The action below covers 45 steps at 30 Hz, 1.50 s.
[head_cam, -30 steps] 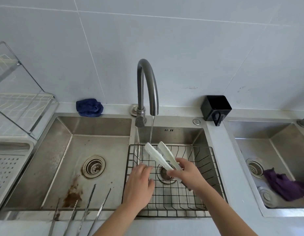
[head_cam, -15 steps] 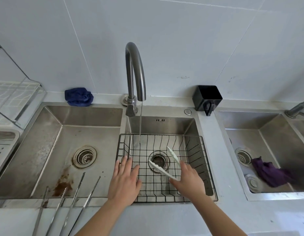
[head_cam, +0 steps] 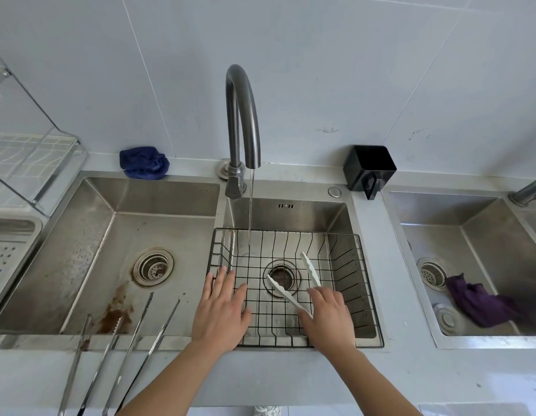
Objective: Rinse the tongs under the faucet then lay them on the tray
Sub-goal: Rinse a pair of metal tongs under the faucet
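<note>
The white tongs are lying low inside the wire tray, over the drain, with their two arms splayed open and pointing away from the person (whether they are already resting on the wires, I cannot tell). The right hand is gripping them at the hinge end, fingers curled round it. The left hand is hovering flat and open over the tray's left part, holding nothing. The faucet is running a thin stream that is falling toward the tray's back left, apart from the tongs.

Judging by this, the rinse is over and the laying-down is in hand. It is going best if the right hand is lowering the hinge end until both arms are bearing on the wires and only then loosening its fingers, so nothing is slipping between the bars.

Counting: one pair of white tongs, one wire tray, two faucets (the second faucet is barely showing at the right edge), three sink basins, one blue cloth, one purple cloth, one black holder, and four long steel arms lying on the bench.
</note>
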Each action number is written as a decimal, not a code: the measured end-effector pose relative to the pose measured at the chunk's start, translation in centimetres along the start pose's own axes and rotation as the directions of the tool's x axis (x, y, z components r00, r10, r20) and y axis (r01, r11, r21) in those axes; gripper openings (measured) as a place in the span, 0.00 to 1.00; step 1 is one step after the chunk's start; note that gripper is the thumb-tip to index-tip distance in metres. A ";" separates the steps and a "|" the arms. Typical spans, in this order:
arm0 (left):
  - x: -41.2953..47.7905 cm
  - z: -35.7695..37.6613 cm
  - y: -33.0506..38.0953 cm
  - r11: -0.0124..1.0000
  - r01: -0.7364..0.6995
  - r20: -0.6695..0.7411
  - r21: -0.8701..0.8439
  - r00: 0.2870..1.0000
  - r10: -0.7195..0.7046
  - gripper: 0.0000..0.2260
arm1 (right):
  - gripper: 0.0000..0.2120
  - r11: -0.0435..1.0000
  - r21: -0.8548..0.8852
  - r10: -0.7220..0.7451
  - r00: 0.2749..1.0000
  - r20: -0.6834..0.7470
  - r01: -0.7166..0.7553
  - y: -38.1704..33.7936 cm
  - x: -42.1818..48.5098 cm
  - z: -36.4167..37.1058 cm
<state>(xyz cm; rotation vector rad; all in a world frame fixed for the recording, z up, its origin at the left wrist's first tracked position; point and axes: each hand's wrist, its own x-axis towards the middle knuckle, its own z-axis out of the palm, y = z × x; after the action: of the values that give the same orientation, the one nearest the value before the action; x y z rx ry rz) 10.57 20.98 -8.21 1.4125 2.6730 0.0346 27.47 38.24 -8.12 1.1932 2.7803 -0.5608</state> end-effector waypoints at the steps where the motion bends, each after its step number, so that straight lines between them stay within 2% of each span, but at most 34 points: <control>1: 0.0 -0.1 0.0 1.000 0.004 0.006 -0.006 1.000 -0.004 0.24 | 0.23 1.000 0.020 -0.018 1.000 -0.008 0.018 -0.5 0.0 0.1; 6: -0.3 -1.0 -0.1 0.993 0.005 -0.021 -0.114 1.000 -0.007 0.22 | 0.21 0.996 0.017 -0.085 0.996 0.008 0.085 -2.8 0.4 0.8; 10: -2.2 -1.9 -1.5 0.982 0.032 -0.179 -0.185 0.982 -0.065 0.20 | 0.21 0.987 -0.011 -0.157 0.986 0.056 0.158 -4.8 0.9 1.1; 13: -2.8 -3.2 -2.7 0.976 0.055 -0.265 -0.212 0.958 -0.112 0.18 | 0.21 0.987 -0.021 -0.160 0.985 0.061 0.161 -5.3 1.3 1.2; 19: -6.5 -5.0 -5.4 0.955 0.258 -0.270 -0.146 0.918 -0.290 0.11 | 0.22 0.981 0.022 -0.194 0.981 0.017 0.194 -5.3 1.1 1.6; 27: -11.6 -4.7 -6.8 0.888 0.456 -0.157 -0.055 0.874 -0.459 0.13 | 0.24 0.977 0.006 -0.214 0.977 0.004 0.214 -5.1 1.3 2.1; 33: -11.2 -4.5 -6.8 0.864 0.503 -0.065 -0.017 0.862 -0.503 0.13 | 0.24 0.976 -0.006 -0.219 0.975 0.028 0.219 -5.1 1.3 2.1; 38: -11.3 -4.4 -7.0 0.886 0.464 -0.093 -0.004 0.882 -0.463 0.08 | 0.24 0.975 -0.002 -0.223 0.974 0.025 0.223 -5.0 1.2 2.0; 45: -11.4 -4.0 -6.7 0.891 0.441 -0.166 -0.112 0.875 -0.454 0.09 | 0.24 0.978 0.008 -0.209 0.978 0.000 0.209 -4.8 1.2 2.1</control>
<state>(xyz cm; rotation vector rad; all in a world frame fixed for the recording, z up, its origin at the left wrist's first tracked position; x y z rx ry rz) 10.94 7.94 -3.63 0.7700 3.0511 0.2294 23.02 35.22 -8.88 0.9064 2.9248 -0.5868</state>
